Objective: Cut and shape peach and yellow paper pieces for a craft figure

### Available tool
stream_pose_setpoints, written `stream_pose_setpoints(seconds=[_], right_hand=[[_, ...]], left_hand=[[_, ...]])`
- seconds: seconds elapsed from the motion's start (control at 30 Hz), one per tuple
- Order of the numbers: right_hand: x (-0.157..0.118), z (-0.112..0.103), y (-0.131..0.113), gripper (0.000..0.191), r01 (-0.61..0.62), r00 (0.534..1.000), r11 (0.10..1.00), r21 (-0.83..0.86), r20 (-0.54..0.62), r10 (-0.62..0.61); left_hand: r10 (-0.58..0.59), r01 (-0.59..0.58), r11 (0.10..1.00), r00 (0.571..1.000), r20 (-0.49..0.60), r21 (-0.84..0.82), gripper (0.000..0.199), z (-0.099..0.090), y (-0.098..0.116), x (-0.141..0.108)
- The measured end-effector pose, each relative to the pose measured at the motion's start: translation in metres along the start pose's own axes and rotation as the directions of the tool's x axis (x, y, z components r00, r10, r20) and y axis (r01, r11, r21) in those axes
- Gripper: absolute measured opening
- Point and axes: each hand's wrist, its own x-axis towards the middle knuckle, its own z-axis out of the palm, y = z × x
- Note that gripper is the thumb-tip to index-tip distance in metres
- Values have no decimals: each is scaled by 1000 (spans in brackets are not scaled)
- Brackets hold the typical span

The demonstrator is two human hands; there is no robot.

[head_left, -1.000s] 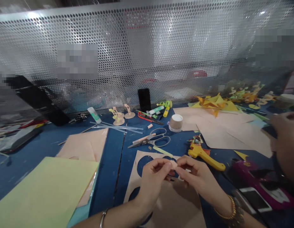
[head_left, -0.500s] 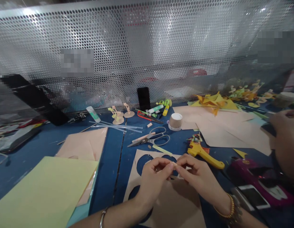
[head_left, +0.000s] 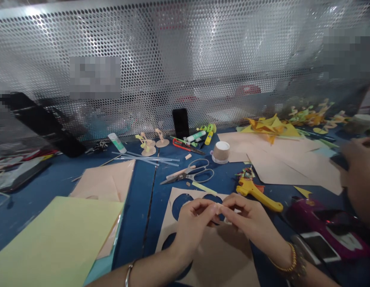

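Observation:
My left hand (head_left: 194,225) and my right hand (head_left: 251,223) meet fingertip to fingertip, both closed in a pinch. Between them is a small pale piece, seemingly paper, mostly hidden by the fingers. Below the hands lies a pale pink paper sheet (head_left: 223,255) with several round holes cut in it. Just beyond it are a narrow yellow-green paper strip (head_left: 204,188) and scissors (head_left: 189,173) with grey handles, lying over a rolled pink piece. A yellow hot glue gun (head_left: 258,195) rests to the right of my right hand.
Stacked coloured paper (head_left: 59,239) lies at left. Small paper figures (head_left: 148,145), a glue stick (head_left: 117,143), a phone (head_left: 181,123) and a small cup (head_left: 221,151) stand toward the perforated metal screen (head_left: 137,79). A white phone (head_left: 319,247) and another person's hand (head_left: 359,175) are at right.
My fingers have shifted slightly around the small piece, with a pale bit now showing by my right fingers. The view has tilted a little; the things on the table stay put.

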Motion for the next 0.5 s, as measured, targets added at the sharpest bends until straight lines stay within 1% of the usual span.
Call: stream_pose_setpoints(seconds=[0.13, 0.23, 0.4, 0.5], right_hand=[[1, -1, 1, 33, -108, 993, 985, 134, 50, 102], [1, 0, 1, 35, -157, 987, 971, 179, 50, 150], [2, 0, 3, 33, -121, 993, 984, 133, 20, 120], [2, 1, 4, 30, -93, 996, 988, 123, 29, 90]], left_hand=[[-42, 43, 997, 999, 13, -67, 17, -1, -3, 0], [-56, 59, 994, 998, 28, -95, 25, -1, -3, 1], [-20, 20, 1000, 1000, 14, -21, 17, -2, -2, 2], [-27, 28, 999, 999, 20, -42, 16, -2, -2, 2]])
